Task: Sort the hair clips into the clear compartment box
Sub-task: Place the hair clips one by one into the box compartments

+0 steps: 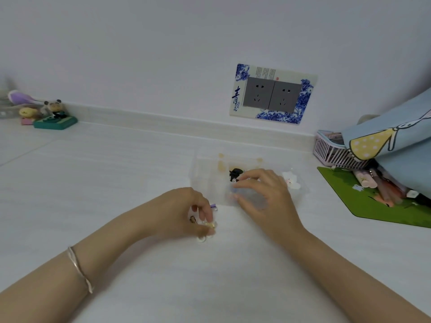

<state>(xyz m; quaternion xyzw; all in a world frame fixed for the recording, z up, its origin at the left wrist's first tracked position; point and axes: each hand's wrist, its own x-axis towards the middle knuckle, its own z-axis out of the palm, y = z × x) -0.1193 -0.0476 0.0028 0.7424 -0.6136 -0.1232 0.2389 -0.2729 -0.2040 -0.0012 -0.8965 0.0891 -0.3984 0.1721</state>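
The clear compartment box (205,169) lies on the white table, mid-frame. A black hair clip (235,173) sits in a middle compartment and a white-pink clip (291,180) in a right one. My right hand (263,197) hovers over the box's front, with its thumb and forefinger pinched on a small clear clip (234,181). My left hand (186,210) rests just left of the box's front corner, fingers closed on a small yellowish clip (211,224). Around that hand lie a purple clip (214,207), a brown one (193,219) and a white one (201,238).
A green mouse mat (363,201) with pens lies at the right under a pink basket (331,150) and a blue cloth bag (391,136). Small figurines (54,115) stand at the far left. A double wall socket (271,95) is behind the box.
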